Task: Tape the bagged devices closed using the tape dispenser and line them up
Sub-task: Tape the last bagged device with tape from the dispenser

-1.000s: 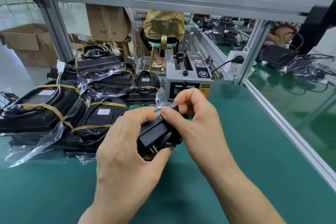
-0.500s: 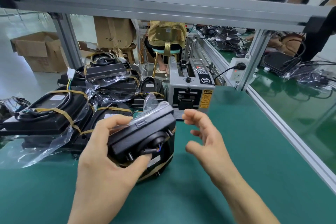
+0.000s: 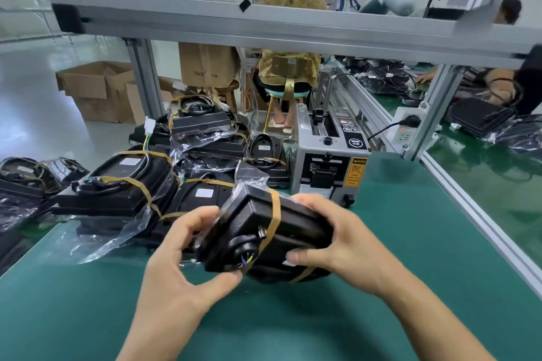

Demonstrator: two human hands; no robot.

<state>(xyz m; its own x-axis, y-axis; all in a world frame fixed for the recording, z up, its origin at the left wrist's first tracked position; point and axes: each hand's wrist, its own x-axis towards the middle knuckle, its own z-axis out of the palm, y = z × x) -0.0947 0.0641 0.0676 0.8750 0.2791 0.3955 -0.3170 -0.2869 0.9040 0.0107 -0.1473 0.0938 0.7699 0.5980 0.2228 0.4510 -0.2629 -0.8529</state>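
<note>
Both hands held one bagged device [image 3: 265, 239] just above the green tabletop [image 3: 410, 243]: the left hand [image 3: 179, 267] gripped its near end, the right hand [image 3: 343, 246] its far side. The black unit sat inside a clear plastic bag with a tan band around it. Behind it stood the tape dispenser [image 3: 330, 165]; more bagged devices [image 3: 126, 184] were piled to the left.

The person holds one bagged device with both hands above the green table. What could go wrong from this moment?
1. The bagged device is carried tilted by the left hand and right hand; the smooth bag may slip.
2. Thin wires stick out at its lower end and might catch or bend when it is set down.
3. Loose plastic from the pile of devices lies beside it, so lining it up there could snag or push the pile.
</note>
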